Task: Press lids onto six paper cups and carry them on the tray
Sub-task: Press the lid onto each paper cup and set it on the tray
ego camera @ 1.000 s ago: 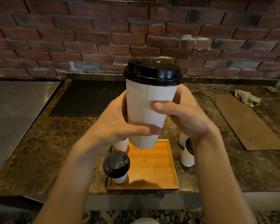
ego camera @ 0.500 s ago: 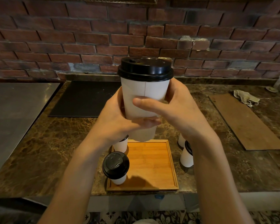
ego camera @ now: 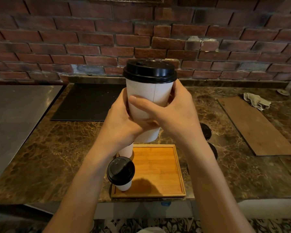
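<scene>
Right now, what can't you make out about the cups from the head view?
Head view only.
Cups right of the tray: the right forearm covers them; two dark lid edges show, count unsure.
Cup behind the left hand: the left hand hides its top, lid unknown.
Held cup: the far rim of its lid faces away, seal there unseen.

Lidded cup (ego camera: 148, 95) between left hand (ego camera: 123, 125), right hand (ego camera: 175, 118); seemingly above tray (ego camera: 158, 165)
</scene>
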A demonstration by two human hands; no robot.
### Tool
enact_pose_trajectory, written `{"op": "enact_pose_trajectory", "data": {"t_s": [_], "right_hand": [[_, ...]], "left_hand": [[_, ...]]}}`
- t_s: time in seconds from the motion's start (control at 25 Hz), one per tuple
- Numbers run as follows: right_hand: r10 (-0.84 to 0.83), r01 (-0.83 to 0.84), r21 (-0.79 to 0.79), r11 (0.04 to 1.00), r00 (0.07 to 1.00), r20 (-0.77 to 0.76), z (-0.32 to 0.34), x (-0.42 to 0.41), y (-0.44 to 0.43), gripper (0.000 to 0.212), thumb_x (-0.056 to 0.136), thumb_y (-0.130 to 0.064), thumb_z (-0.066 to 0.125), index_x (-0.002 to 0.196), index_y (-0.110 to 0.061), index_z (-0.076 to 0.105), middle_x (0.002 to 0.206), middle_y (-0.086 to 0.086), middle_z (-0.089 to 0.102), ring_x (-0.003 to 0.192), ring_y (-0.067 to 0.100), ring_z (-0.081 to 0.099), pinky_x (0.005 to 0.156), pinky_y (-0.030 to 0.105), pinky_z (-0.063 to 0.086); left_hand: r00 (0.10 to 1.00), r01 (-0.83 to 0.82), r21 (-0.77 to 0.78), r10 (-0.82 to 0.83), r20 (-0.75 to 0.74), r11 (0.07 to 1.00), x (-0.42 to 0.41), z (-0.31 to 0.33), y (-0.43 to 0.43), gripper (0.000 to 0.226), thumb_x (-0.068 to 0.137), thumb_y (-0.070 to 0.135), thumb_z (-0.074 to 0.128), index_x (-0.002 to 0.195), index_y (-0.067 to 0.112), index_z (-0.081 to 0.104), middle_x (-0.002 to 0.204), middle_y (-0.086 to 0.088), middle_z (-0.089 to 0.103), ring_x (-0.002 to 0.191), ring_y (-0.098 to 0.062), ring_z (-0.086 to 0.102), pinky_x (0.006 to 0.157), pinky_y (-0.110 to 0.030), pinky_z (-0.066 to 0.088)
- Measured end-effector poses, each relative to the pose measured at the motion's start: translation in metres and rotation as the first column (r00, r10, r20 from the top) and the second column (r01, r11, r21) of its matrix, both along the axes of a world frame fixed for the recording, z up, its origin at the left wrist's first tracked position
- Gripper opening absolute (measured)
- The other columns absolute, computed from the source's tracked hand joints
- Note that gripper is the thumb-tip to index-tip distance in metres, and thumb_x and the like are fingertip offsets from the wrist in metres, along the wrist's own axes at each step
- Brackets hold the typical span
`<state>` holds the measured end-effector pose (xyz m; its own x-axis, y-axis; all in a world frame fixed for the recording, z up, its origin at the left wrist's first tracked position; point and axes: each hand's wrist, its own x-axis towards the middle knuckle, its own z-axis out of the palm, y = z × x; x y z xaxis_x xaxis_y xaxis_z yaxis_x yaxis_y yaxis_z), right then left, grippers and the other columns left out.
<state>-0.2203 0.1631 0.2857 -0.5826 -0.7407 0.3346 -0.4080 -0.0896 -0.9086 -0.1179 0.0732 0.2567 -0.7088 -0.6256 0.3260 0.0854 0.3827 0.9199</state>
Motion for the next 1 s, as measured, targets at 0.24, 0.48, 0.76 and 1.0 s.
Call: {"op": "enact_pose_trajectory", "data": {"t_s": [0.24, 0.48, 0.76, 1.0], "right_hand": [[0.061, -0.061, -0.037, 0.997, 0.998, 0.008, 0.006, -0.007, 0.003, 0.064, 0.068, -0.043, 0.085, 0.122, -0.028, 0.055, 0.110, -0.014, 0.065, 0.100, -0.003, 0.061, 0.079, 0.020, 0.057], [0.254, -0.248, -0.087, 0.965, 0.965, 0.068, 0.011, -0.017, 0.006, 0.051, 0.068, -0.033, 0.083, 0.113, -0.026, 0.060, 0.100, -0.015, 0.070, 0.096, -0.001, 0.066, 0.071, 0.014, 0.053], [0.437, -0.421, -0.134, 0.897, 0.889, 0.135, 0.013, -0.031, 0.009, 0.047, 0.069, -0.031, 0.076, 0.113, -0.022, 0.061, 0.104, -0.008, 0.072, 0.103, 0.012, 0.068, 0.077, 0.023, 0.055], [0.492, -0.481, -0.103, 0.871, 0.857, 0.152, 0.011, -0.036, 0.008, 0.052, 0.068, -0.032, 0.072, 0.116, -0.016, 0.059, 0.109, 0.000, 0.069, 0.108, 0.021, 0.065, 0.082, 0.031, 0.053]], "left_hand": [[0.999, 0.040, 0.006, -0.040, 0.009, 0.999, 0.002, 0.010, 0.001, 0.074, 0.047, 0.042, 0.078, 0.112, 0.045, 0.043, 0.100, 0.039, 0.059, 0.100, 0.015, 0.056, 0.068, -0.001, 0.045], [0.989, 0.144, 0.063, -0.145, 0.010, 0.988, 0.006, 0.010, -0.004, 0.079, 0.054, 0.027, 0.089, 0.122, 0.031, 0.050, 0.109, 0.017, 0.065, 0.102, -0.001, 0.062, 0.072, -0.012, 0.052], [0.954, 0.300, 0.106, -0.300, -0.014, 0.948, 0.011, 0.015, -0.006, 0.071, 0.058, 0.028, 0.080, 0.123, 0.033, 0.050, 0.113, 0.012, 0.065, 0.106, -0.010, 0.062, 0.078, -0.019, 0.052], [0.933, 0.359, 0.113, -0.359, -0.017, 0.927, 0.011, 0.015, -0.006, 0.069, 0.059, 0.022, 0.079, 0.122, 0.027, 0.050, 0.112, 0.011, 0.064, 0.107, -0.014, 0.062, 0.078, -0.022, 0.053]]}}
